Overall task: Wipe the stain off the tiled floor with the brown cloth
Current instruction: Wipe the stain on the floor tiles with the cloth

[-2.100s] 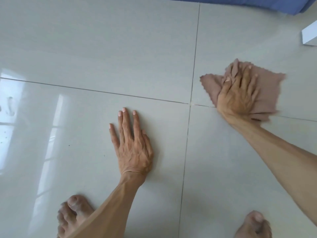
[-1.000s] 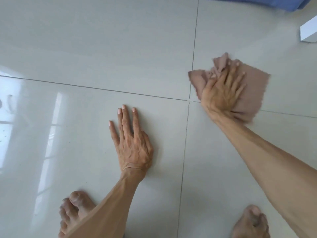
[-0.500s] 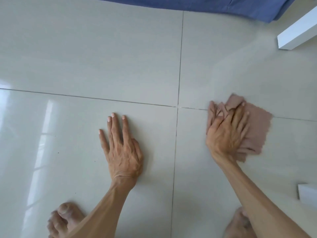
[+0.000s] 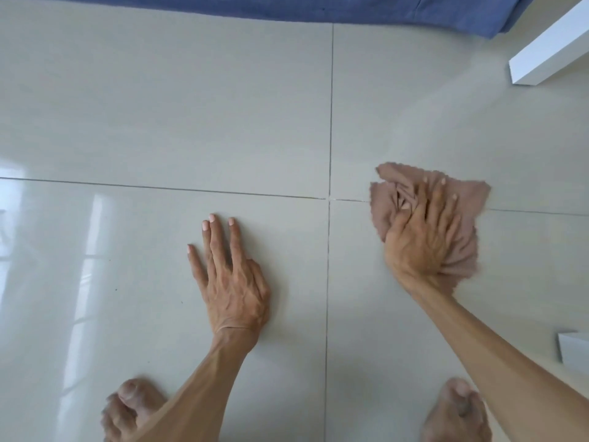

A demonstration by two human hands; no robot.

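The right hand [image 4: 424, 237] lies palm-down on the brown cloth [image 4: 462, 218], fingers spread and pressing it flat to the tiled floor [image 4: 159, 106] rather than gripping it; the cloth bunches into folds under the thumb side and fans out past the fingertips and to the outer side of the hand; it straddles the grout line [image 4: 159, 187] that runs crosswise, just to the right of where that line meets the lengthwise one; the left hand [image 4: 231, 279] rests open and flat on the bare tile, fingers extended forward, holding nothing, well apart from the cloth and on the other side of the lengthwise grout line; no stain can be made out on the tiles around the cloth; nearer the body, a bare left foot [image 4: 127, 409] shows beside the left forearm and a bare right foot [image 4: 455, 413] below the right forearm; beyond the hands, a blue fabric [image 4: 287, 6] edges the far side of the floor; a white board [image 4: 554, 49] lies forward and outward of the right hand, and a white object [image 4: 575, 349] sits at the edge, outward of the right forearm.
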